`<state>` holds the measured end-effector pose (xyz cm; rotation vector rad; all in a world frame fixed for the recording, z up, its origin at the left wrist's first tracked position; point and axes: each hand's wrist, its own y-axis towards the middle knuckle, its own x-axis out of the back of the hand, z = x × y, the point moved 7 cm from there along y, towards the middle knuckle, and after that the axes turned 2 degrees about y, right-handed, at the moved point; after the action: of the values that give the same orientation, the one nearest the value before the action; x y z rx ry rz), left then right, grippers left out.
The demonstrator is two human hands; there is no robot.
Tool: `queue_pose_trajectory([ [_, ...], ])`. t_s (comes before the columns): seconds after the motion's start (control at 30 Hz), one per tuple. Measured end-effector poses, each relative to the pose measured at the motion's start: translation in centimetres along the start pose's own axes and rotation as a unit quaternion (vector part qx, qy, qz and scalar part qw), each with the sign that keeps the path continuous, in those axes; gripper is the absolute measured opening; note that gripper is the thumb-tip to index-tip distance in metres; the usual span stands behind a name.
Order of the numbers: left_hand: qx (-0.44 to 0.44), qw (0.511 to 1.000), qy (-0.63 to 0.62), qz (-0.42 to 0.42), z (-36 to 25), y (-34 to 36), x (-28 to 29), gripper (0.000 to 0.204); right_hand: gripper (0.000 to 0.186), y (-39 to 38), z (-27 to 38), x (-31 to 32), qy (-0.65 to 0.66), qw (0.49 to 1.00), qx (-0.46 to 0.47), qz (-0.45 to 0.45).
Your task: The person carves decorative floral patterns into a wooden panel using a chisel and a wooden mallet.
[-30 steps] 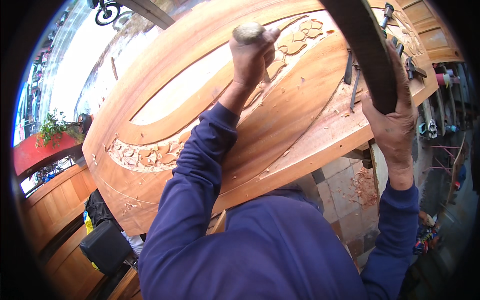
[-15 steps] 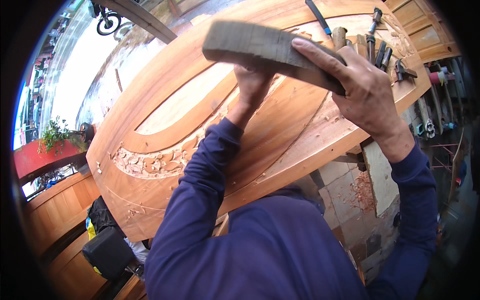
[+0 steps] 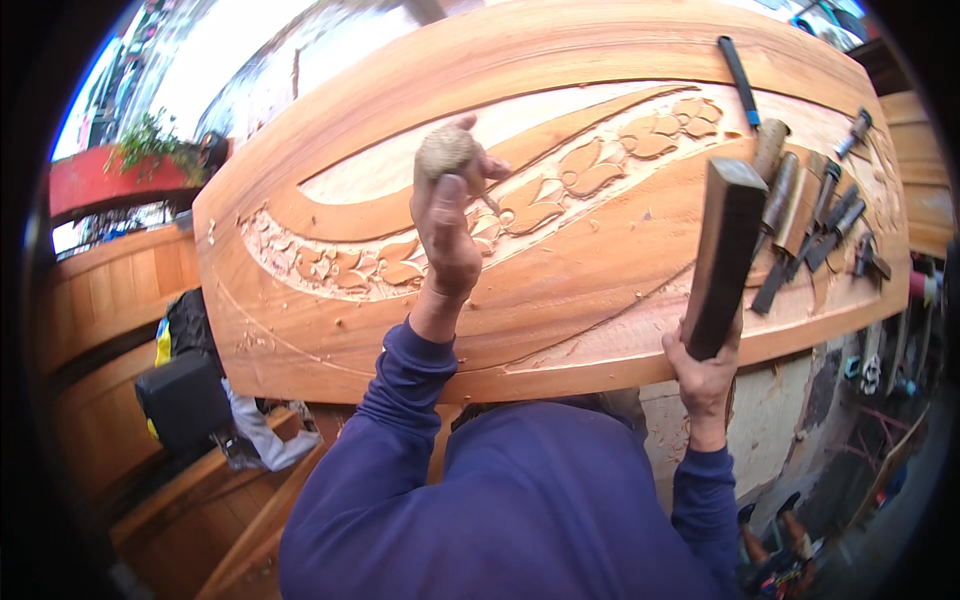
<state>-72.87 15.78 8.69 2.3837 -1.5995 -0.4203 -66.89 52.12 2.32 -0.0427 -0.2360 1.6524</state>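
A large wooden panel [image 3: 560, 340] lies in front of me, with a curved band of carved leaves and flowers [image 3: 530, 215] across it. Over that band, my left hand [image 3: 447, 240] is closed round a wooden-handled chisel [image 3: 447, 152]. Its blunt, worn handle end faces up; the blade is mostly hidden. At the panel's near edge, my right hand [image 3: 705, 370] grips the lower end of a long, dark rectangular wooden block [image 3: 722, 260]. The block stands nearly upright, apart from the chisel.
Several chisels [image 3: 790, 205] lie in a cluster on the panel's right side, with a hammer [image 3: 870, 258] beyond them. A black-and-blue handled tool [image 3: 738, 80] lies farther back. Small wood chips dot the panel. A black case [image 3: 183, 405] is at left, by wooden boards.
The wooden block has swung from crosswise above the panel to upright at the right, lowered with my right hand. My left hand has shifted left, and its chisel handle now shows.
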Motion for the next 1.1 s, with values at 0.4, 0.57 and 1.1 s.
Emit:
queue_pose_trajectory([
  [0.4, -0.022, 0.998, -0.051, 0.006, 0.8, 6.4, -5.0, 0.043, 0.084, 0.7, 0.0, 0.5, 0.085, 0.994, -0.028, 0.07],
  [0.57, -0.042, 0.99, -0.132, 0.02, 1.7, 6.8, -6.2, 0.036, 0.089, 0.6, -1.9, 0.9, 0.07, 0.992, -0.02, 0.101],
  [1.1, 0.046, 0.981, -0.161, -0.097, 4.3, 8.2, -7.8, 0.023, 0.098, 1.5, -1.5, 0.7, 0.107, 0.984, -0.013, 0.143],
])
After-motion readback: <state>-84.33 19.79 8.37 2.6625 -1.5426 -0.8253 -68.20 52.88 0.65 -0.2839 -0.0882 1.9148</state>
